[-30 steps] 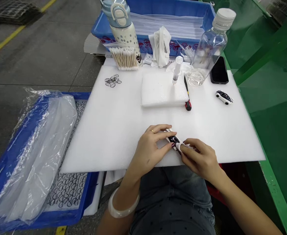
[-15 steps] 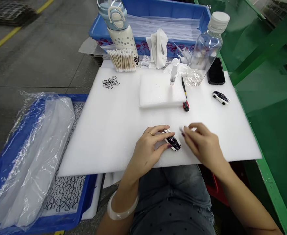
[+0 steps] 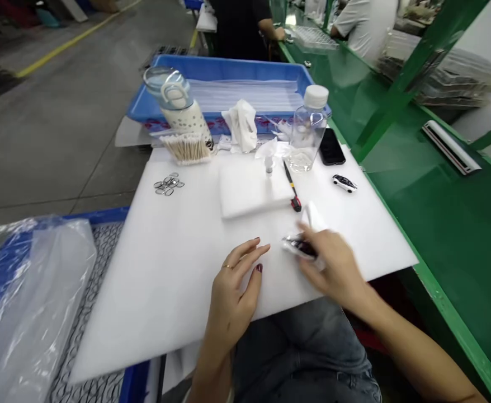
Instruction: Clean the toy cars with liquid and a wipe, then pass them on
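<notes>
My right hand [image 3: 333, 263] grips a small black-and-white toy car [image 3: 299, 246], blurred by motion, low over the white foam sheet [image 3: 178, 291]. A piece of white tissue [image 3: 312, 216] sticks up just behind those fingers; whether they hold it too, I cannot tell. To the left, my left hand [image 3: 235, 291] hovers with fingers apart and nothing in it. A second toy car [image 3: 344, 183] stands at the sheet's right side. Behind my hands lies a white foam block [image 3: 245, 193], with a small clear-and-white piece [image 3: 269, 163] upright on it.
A red-and-black tool [image 3: 295, 202] lies beside the block. Along the back are cotton swabs [image 3: 187, 150], a tumbler [image 3: 174, 101], a clear bottle [image 3: 308, 129], a phone [image 3: 331, 146] and a blue bin [image 3: 170, 64]. Black rings [image 3: 169, 183] lie left. Two people sit beyond.
My left hand has let go of the toy car and drawn left. My right hand now has the car. White tissue shows behind my right hand, and the camera view has tilted up.
</notes>
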`<state>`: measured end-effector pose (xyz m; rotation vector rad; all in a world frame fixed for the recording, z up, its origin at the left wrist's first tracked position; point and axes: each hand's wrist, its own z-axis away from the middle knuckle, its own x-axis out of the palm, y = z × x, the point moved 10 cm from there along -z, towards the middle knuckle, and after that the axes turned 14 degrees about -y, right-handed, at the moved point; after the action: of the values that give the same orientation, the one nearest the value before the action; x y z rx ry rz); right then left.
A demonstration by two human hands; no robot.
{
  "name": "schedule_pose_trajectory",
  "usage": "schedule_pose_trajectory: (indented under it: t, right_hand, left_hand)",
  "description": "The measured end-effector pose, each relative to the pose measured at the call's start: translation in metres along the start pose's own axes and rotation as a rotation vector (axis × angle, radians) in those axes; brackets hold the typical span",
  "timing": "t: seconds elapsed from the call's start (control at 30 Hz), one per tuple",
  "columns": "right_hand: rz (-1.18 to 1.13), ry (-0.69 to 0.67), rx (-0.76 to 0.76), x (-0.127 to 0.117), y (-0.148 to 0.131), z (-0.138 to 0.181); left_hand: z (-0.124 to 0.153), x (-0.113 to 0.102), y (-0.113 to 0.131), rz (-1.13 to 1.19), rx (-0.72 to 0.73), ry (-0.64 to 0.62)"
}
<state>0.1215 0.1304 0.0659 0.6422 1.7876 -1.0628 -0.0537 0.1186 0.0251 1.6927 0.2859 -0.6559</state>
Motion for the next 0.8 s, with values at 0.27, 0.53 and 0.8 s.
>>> schedule_pose_trajectory:
  t: [0.27,0.53,0.8]
  right_hand:
    - [0.195,0.161,1.134,-0.12,0.297,0.168]
    - [0.127,0.027,0.405,-0.083,0.249,-0.018]
    - [0.099,-0.063,0.32,-0.05,0.23,-0.105]
  left_hand:
    - [0.003,0.004,0.008,-0.142,0.056,0.002]
    - [-0.001,0.015,-0.002,-0.121,-0.042,-0.08]
    - [-0.003,0.014,-0.001,-0.204,-0.044,-0.075]
